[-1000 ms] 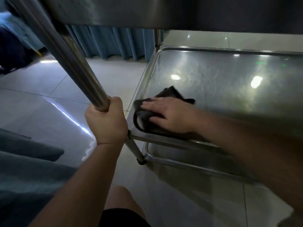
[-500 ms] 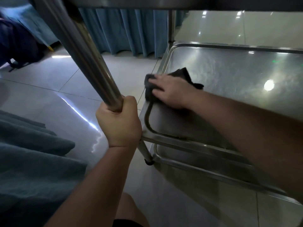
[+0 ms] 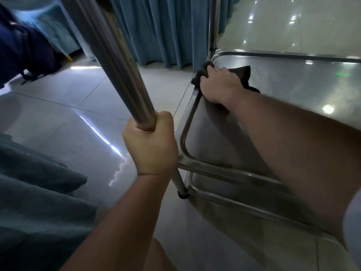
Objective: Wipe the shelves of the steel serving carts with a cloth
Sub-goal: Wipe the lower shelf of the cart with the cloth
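Observation:
The steel cart's middle shelf (image 3: 293, 90) fills the right of the view, shiny and rimmed. At its far left corner lies a dark cloth (image 3: 244, 74), and my right hand (image 3: 216, 85) lies on it with its fingers curled over the cloth at the rim. My left hand (image 3: 150, 145) grips the cart's near steel leg (image 3: 117, 61), fist wrapped around the tube. A lower shelf (image 3: 234, 196) shows beneath the middle one.
Blue curtains (image 3: 166, 30) hang behind the cart's far upright post (image 3: 214, 22). Glossy floor tiles (image 3: 58, 118) spread to the left. Teal fabric (image 3: 35, 202) lies at the bottom left, and a dark blue object (image 3: 21, 45) sits at the upper left.
My right hand has slid the cloth along the shelf's left edge from the near corner to the far corner. My left hand has stayed on the leg.

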`<state>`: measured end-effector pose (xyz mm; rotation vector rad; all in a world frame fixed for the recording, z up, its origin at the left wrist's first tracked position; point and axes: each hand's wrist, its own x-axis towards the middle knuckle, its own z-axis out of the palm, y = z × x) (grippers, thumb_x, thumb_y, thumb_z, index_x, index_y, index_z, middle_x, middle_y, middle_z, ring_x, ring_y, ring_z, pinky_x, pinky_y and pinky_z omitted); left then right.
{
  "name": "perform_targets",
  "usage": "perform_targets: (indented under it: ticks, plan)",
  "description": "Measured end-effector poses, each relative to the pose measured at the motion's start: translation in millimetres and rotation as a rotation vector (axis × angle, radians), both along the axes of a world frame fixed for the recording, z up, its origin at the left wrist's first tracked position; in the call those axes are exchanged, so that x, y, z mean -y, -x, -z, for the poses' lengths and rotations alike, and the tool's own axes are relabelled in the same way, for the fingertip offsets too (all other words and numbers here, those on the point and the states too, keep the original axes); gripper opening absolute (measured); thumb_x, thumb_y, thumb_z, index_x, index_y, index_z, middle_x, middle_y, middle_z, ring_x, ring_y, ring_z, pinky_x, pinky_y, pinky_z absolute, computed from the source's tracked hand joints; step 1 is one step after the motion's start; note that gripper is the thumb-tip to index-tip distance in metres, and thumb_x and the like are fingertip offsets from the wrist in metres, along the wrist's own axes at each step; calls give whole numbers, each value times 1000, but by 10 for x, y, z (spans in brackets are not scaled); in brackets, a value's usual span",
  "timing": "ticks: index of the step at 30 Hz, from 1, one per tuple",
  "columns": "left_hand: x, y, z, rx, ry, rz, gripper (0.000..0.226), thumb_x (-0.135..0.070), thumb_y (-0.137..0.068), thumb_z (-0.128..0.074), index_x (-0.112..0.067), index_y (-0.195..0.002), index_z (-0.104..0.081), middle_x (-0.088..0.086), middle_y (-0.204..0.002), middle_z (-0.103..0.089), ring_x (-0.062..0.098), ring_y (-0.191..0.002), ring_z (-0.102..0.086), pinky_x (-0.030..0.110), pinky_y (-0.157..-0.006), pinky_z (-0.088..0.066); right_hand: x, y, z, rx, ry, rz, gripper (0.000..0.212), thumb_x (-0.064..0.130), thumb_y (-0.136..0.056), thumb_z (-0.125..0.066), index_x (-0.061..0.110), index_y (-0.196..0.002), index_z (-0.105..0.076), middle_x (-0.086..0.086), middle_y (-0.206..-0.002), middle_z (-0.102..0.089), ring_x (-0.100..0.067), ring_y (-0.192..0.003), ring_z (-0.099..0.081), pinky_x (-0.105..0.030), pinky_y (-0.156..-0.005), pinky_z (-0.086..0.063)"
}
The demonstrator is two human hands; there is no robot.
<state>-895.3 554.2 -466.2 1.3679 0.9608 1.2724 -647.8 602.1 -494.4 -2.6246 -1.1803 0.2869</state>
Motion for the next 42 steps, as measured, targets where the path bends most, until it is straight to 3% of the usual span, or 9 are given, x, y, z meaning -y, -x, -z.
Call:
perform_targets:
  ticks: [4, 10, 16, 19, 24, 29, 36, 40, 42]
  plan:
    - [10, -7, -18, 0, -6, -9, 22, -20, -82, -62, -18, -68, -45, 8, -63, -37, 26, -55, -42, 33, -52, -41, 307, 457, 13, 23, -39, -97, 62, 44, -105, -27, 15, -160, -32, -10, -163, -39, -31, -148, -35, -48, -121, -28]
    - [69, -11, -50, 0, 42, -41, 19, -23, -82, -63, -19, -70, -48, -2, -58, -42, 20, -54, -47, 31, -51, -42, 1018, 1243, 0, -41, -2, -305, 64, 51, -107, -29, 28, -166, -18, 3, -173, -16, -18, -159, -10, -41, -128, -6]
    - [72, 7, -53, -48, 50, -65, 19, -32, -78, -62, -20, -69, -49, 1, -59, -44, 25, -55, -48, 37, -54, -46, 1462, 1506, -22, -114, -76, -419, 57, 51, -108, -38, 30, -161, -35, 6, -170, -27, -14, -158, -15, -36, -129, -6]
    - [71, 16, -94, -69, 71, -63, 20, -30, -78, -62, -18, -69, -50, 3, -60, -46, 25, -57, -49, 36, -56, -48, 1484, 1527, -38, -127, -71, -420, 60, 57, -107, -37, 31, -161, -35, 6, -170, -26, -14, -158, -14, -36, -129, -5]
    - [92, 35, -97, -44, 63, -60, 18, -27, -81, -63, -16, -75, -50, 16, -69, -46, 27, -59, -49, 37, -54, -47, 1644, 1612, -17, -79, -90, -409, 57, 56, -106, -38, 29, -157, -42, 4, -169, -29, -17, -158, -18, -42, -129, -10]
    - [157, 45, -95, -16, 127, -70, 17, -31, -81, -64, -18, -81, -52, 13, -73, -47, 24, -63, -49, 34, -55, -47, 1854, 1577, 18, -18, -111, -444, 57, 58, -104, -40, 31, -153, -48, 5, -166, -36, -17, -155, -25, -41, -128, -15]
    - [299, 153, -239, -167, 75, -47, 10, -22, -92, -60, -14, -90, -56, 13, -77, -60, 15, -59, -57, 28, -51, -50, 2484, 1309, 4, 16, -57, -413, 58, 64, -102, -39, 38, -154, -45, 12, -166, -34, -11, -155, -23, -37, -128, -15]
    - [322, 255, -271, -335, 93, -24, 18, -39, -95, -63, -27, -102, -53, 2, -89, -61, 16, -69, -61, 35, -62, -58, 3023, 1026, -12, 12, -9, -384, 58, 64, -102, -41, 40, -154, -44, 14, -167, -30, -9, -156, -22, -34, -127, -17]
    - [369, 360, -194, -426, 77, -19, 31, -44, -92, -71, -27, -109, -51, 3, -108, -61, 19, -84, -68, 33, -61, -60, 3282, 895, -34, 4, 7, -368, 57, 63, -102, -42, 41, -155, -43, 15, -168, -29, -9, -156, -21, -34, -127, -15]
